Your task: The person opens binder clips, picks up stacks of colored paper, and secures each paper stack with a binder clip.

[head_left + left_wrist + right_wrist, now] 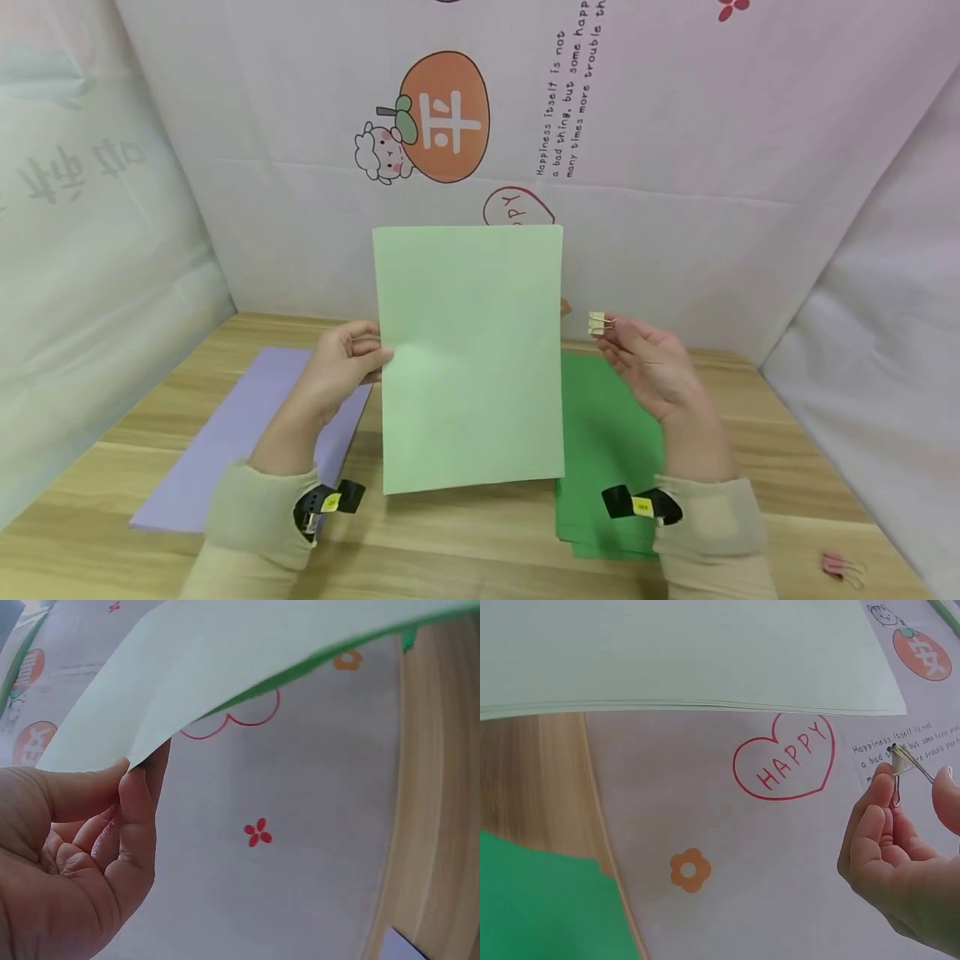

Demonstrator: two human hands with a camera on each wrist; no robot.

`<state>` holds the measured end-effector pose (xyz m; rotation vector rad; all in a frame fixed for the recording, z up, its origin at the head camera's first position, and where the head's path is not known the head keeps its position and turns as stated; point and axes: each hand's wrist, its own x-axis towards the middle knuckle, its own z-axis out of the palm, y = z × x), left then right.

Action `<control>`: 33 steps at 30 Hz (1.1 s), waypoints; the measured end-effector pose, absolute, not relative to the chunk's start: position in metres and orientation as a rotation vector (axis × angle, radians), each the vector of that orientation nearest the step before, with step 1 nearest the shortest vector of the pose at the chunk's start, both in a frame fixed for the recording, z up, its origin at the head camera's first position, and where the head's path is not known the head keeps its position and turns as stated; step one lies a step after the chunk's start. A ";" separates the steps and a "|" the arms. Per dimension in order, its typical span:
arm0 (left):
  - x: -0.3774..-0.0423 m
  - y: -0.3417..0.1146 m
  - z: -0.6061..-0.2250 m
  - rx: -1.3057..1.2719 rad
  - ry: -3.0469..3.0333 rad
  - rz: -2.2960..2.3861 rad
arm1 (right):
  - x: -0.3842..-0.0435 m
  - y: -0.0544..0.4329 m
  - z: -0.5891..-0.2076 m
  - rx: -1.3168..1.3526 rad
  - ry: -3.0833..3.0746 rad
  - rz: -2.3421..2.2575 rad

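My left hand (347,367) pinches the left edge of a small stack of pale green paper (472,358), held upright above the table. In the right wrist view several thin sheet edges show along the stack's border. My right hand (651,362) holds a pale yellow binder clip (597,323) by its wire handles, between thumb and fingers. The clip is apart from the paper, a little to the right of its right edge. The left wrist view shows the thumb and fingers of that hand on the sheet's edge, with a darker green underside behind.
Purple paper (247,442) lies on the wooden table (450,542) at the left. A stack of green paper (607,467) lies at the right, partly under my right arm. Near the front right edge is a pink binder clip (834,565). A printed white cloth (675,167) hangs behind.
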<state>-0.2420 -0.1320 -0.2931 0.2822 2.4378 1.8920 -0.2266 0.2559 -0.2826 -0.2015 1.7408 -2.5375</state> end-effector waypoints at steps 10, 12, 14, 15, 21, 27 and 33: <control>-0.240 -0.123 -0.282 0.285 2.441 1.934 | -0.225 0.256 -0.286 -0.190 1.883 -2.462; -0.239 -0.122 -0.280 0.294 2.441 1.944 | -0.224 0.256 -0.286 -0.183 1.896 -2.468; -0.238 -0.122 -0.278 0.294 2.439 1.959 | -0.224 0.255 -0.285 -0.166 1.918 -2.470; -0.238 -0.121 -0.278 0.295 2.439 1.962 | -0.223 0.255 -0.285 -0.157 1.929 -2.470; -0.240 -0.120 -0.279 0.290 2.443 1.944 | -0.223 0.251 -0.284 -0.113 1.989 -2.430; -0.241 -0.117 -0.280 0.289 2.435 1.944 | -0.223 0.246 -0.285 -0.099 2.041 -2.384; -0.241 -0.116 -0.280 0.294 2.443 1.953 | -0.224 0.244 -0.287 -0.077 2.063 -2.375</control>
